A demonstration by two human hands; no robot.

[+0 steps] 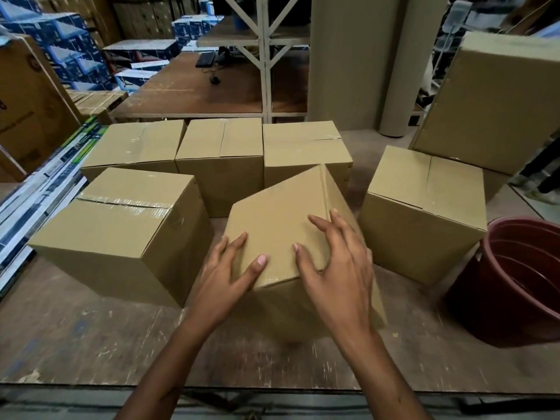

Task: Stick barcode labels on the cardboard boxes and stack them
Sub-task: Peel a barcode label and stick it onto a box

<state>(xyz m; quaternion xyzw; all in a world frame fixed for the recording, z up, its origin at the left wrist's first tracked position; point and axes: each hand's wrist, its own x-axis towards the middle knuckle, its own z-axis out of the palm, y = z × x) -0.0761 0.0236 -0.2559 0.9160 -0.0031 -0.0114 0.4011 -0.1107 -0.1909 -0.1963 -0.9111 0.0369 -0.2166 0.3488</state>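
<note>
A plain cardboard box stands turned at an angle in the middle of the worn wooden table. My left hand rests on its near left corner with the fingers spread. My right hand lies over its near right top edge, fingers apart and curled over the corner. Several taped boxes surround it: one at the left, three in a row behind, one at the right. No barcode label shows on any box or in either hand.
A dark red plastic tub stands at the table's right edge. A tall box leans at the back right. Printed flat packs lie along the left edge. Brown paper rolls and a shelf frame rise behind.
</note>
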